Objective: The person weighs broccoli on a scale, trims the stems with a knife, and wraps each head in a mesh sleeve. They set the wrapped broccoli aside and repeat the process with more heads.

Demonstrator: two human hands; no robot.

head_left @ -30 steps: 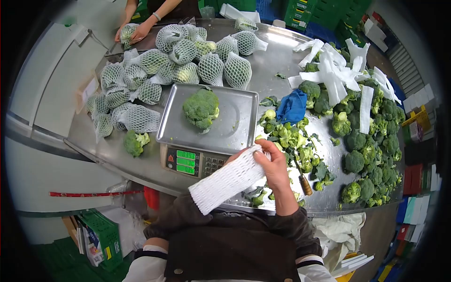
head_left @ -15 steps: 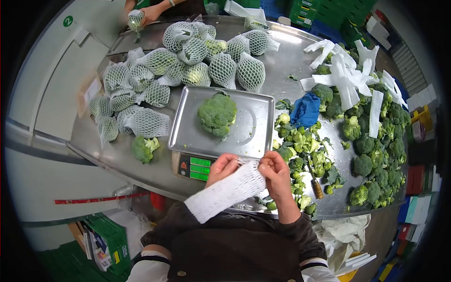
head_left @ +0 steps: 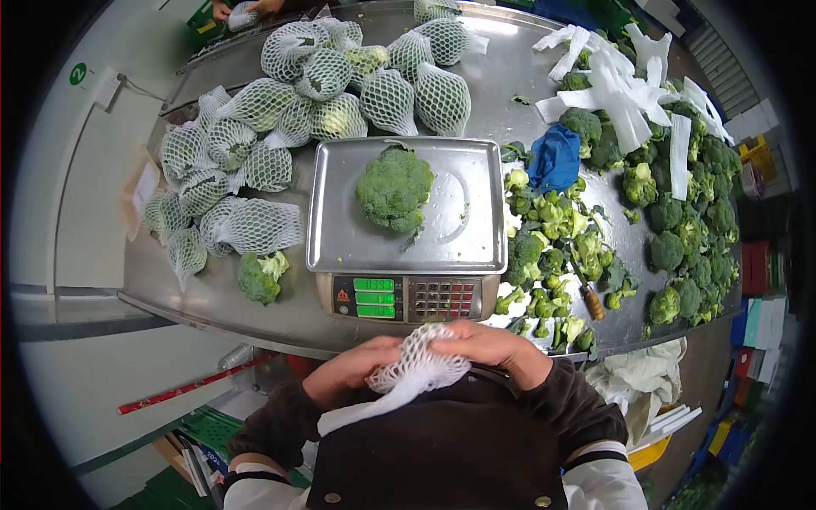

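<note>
Close to my body, both hands are on a white foam net sleeve (head_left: 425, 361), its mesh stretched wide at the top and a flat tail hanging to the lower left. My left hand (head_left: 361, 361) grips its left side, with some fingertips hidden by the mesh. From the right, my right hand (head_left: 484, 344) closes on its upper edge. Just beyond them stands a digital scale (head_left: 399, 297) with lit green displays and a metal pan (head_left: 340, 238). One bare broccoli head (head_left: 393, 189) lies on that pan.
Netted broccoli heads (head_left: 331, 76) are piled at the back left, a bare broccoli (head_left: 262, 279) nearby. On the right lie cut stems (head_left: 561, 221), a blue cloth (head_left: 554, 159), a wooden-handled knife (head_left: 592, 302), many broccoli heads (head_left: 680, 255) and loose sleeves (head_left: 616, 102). Another person's hands (head_left: 268, 7) hold a netted piece.
My hands have drawn the sleeve back from the pan's edge toward my body, and its mesh has been spread open. The view has shifted, revealing the scale's keypad.
</note>
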